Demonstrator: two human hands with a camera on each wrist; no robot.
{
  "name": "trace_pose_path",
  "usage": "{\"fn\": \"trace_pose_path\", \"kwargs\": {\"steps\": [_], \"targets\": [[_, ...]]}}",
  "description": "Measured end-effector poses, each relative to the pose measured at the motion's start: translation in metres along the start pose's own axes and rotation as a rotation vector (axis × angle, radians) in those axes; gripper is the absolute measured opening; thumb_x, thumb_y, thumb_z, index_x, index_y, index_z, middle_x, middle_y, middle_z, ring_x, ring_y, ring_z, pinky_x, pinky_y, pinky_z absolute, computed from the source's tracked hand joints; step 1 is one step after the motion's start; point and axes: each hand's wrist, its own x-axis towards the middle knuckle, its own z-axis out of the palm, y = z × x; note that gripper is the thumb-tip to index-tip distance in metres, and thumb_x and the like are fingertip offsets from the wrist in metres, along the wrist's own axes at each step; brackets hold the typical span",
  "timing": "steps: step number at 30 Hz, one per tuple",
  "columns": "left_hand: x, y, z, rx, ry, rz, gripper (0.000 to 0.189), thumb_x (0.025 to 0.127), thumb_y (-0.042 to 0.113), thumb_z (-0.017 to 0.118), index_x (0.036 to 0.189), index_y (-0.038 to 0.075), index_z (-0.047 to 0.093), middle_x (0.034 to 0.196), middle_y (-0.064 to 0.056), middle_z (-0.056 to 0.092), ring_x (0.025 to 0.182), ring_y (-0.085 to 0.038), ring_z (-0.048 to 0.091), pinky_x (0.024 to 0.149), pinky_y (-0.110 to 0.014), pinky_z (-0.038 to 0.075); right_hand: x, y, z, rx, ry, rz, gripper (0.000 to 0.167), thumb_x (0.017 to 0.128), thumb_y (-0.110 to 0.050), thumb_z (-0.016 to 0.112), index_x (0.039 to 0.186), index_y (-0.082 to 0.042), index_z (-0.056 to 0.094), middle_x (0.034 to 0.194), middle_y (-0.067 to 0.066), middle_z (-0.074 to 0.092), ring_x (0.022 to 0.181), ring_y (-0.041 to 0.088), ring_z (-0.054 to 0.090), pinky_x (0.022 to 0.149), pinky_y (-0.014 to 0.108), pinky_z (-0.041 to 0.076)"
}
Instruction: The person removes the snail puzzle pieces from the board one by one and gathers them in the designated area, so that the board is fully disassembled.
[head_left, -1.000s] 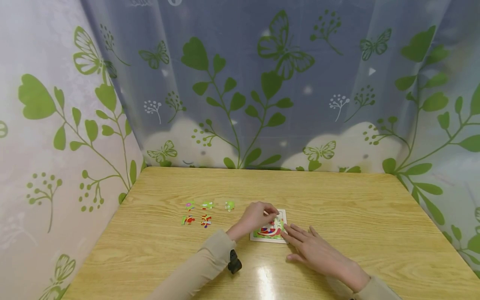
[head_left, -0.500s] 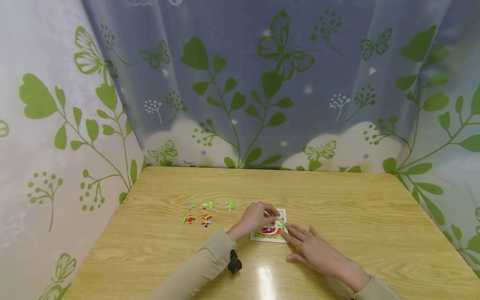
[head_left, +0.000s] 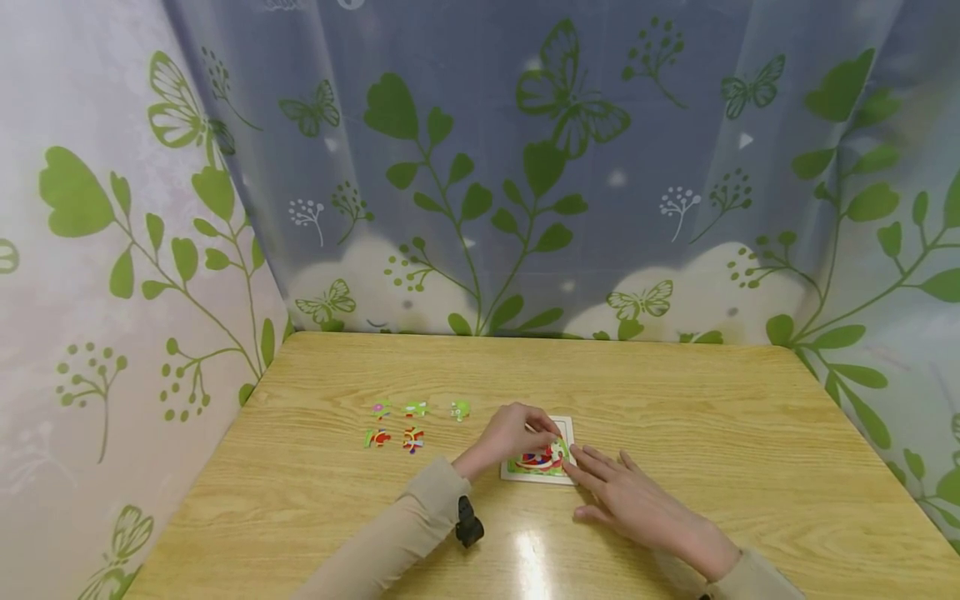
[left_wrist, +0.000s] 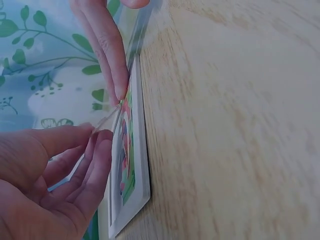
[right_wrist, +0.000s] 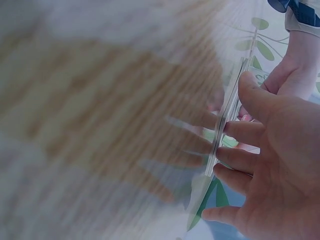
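Observation:
My left hand [head_left: 513, 433] is over a small jigsaw puzzle board [head_left: 536, 479] with a pale frame and a colourful red, blue and green picture. In the left wrist view, its thumb and fingers pinch a thin puzzle piece [left_wrist: 106, 119], seen edge-on and tilted, with its far end down at the picture. The piece's printed face is mostly hidden. My right hand [head_left: 637, 504] lies flat on the right, fingers extended, fingertips on the board's right edge. In the right wrist view, those straight fingers [right_wrist: 237, 157] reach the frame's side.
To the left of the board lie several loose puzzle pieces: a green one with a pink flower [head_left: 381, 409], a green one [head_left: 460, 410] and a red one [head_left: 412, 439] among them. The wooden table [head_left: 675, 400] meets a leaf-patterned curtain [head_left: 480, 208] at its far edge.
The left fingers and the pinched piece have shifted only slightly over the board's upper part. The right hand and the loose pieces stay where they were.

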Motion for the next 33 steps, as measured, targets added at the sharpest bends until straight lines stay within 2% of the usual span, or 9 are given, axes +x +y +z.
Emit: {"fn": "trace_pose_path", "kwargs": {"steps": [5, 11, 18, 21, 28, 33], "targets": [[-0.001, -0.001, -0.001, -0.066, -0.005, -0.009, 0.007, 0.095, 0.014, 0.073, 0.095, 0.01, 0.079, 0.084, 0.0, 0.074, 0.069, -0.009, 0.067, 0.06, -0.022, 0.055, 0.0, 0.0, 0.0, -0.004, -0.001, 0.005, 0.064, 0.102, -0.045, 0.056, 0.149, -0.003, 0.049, 0.157, 0.022, 0.038, 0.14, 0.044, 0.042, 0.104, 0.075, 0.033], [-0.002, -0.003, -0.004, -0.142, -0.004, -0.034, 0.008, 0.095, 0.011, 0.072, 0.097, 0.009, 0.079, 0.089, -0.002, 0.074, 0.073, -0.017, 0.071, 0.065, -0.029, 0.06, 0.001, 0.0, 0.0, -0.002, -0.011, 0.011, 0.065, 0.102, -0.047, 0.055, 0.15, -0.004, 0.048, 0.158, 0.021, 0.038, 0.141, 0.044, 0.041, 0.104, 0.074, 0.033], [-0.007, -0.006, -0.012, -0.088, 0.016, -0.006, 0.009, 0.096, 0.015, 0.071, 0.098, 0.013, 0.08, 0.092, 0.0, 0.075, 0.074, -0.013, 0.069, 0.062, -0.024, 0.055, 0.001, 0.0, -0.001, 0.021, -0.001, 0.021, 0.064, 0.102, -0.046, 0.055, 0.149, -0.003, 0.049, 0.158, 0.022, 0.038, 0.141, 0.044, 0.041, 0.105, 0.075, 0.031], [-0.009, -0.011, -0.017, -0.088, 0.026, 0.002, 0.009, 0.097, 0.014, 0.071, 0.098, 0.012, 0.08, 0.09, -0.001, 0.075, 0.074, -0.015, 0.071, 0.061, -0.023, 0.055, 0.002, 0.0, -0.002, 0.042, 0.003, 0.023, 0.062, 0.102, -0.045, 0.055, 0.148, -0.003, 0.05, 0.157, 0.022, 0.039, 0.141, 0.045, 0.041, 0.105, 0.075, 0.03], [-0.015, -0.022, -0.029, -0.047, 0.056, 0.01, 0.009, 0.096, 0.015, 0.071, 0.097, 0.014, 0.08, 0.092, 0.001, 0.076, 0.075, -0.01, 0.067, 0.066, -0.02, 0.052, 0.003, 0.001, -0.003, 0.085, -0.01, 0.035, 0.063, 0.103, -0.046, 0.054, 0.148, -0.002, 0.05, 0.157, 0.023, 0.039, 0.14, 0.046, 0.041, 0.106, 0.076, 0.028], [-0.021, -0.031, -0.039, -0.045, 0.078, 0.001, 0.009, 0.096, 0.013, 0.071, 0.097, 0.014, 0.08, 0.096, 0.0, 0.076, 0.075, -0.01, 0.067, 0.068, -0.021, 0.053, 0.004, 0.001, -0.003, 0.084, -0.014, 0.038, 0.062, 0.103, -0.045, 0.054, 0.147, -0.002, 0.051, 0.156, 0.023, 0.04, 0.141, 0.046, 0.04, 0.106, 0.076, 0.028]]}}
